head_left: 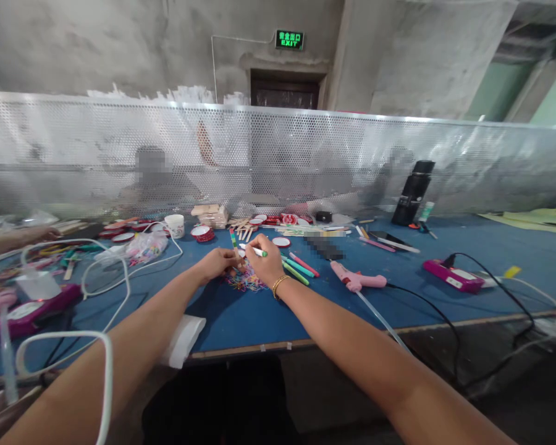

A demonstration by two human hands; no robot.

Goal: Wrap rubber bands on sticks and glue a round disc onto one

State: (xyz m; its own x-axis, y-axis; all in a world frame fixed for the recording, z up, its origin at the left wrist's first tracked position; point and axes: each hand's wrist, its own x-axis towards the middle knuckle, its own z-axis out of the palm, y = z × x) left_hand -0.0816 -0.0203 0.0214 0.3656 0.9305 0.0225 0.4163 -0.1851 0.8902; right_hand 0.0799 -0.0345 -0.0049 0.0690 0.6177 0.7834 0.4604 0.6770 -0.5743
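**Marker (259, 251) and colour-banded stick (233, 240) in hand at a blue table (248, 324)**

From where I stand, the left hand (221, 264) is closed to a pinch around the lower part of the stick, which points up and away, green and red bands showing. The right hand (266, 259), a gold bracelet (279, 286) at its wrist, curls in a writing grip around the white, green-ended marker, close beside the stick; whether the tip touches it, I cannot tell. Below the hands lies a heap of small coloured strips (246, 282). Just right of the right hand are green, teal and red pens (304, 264), and farther right a pink glue gun (354, 278). A red-rimmed white disc (281, 241) lies beyond the right hand.
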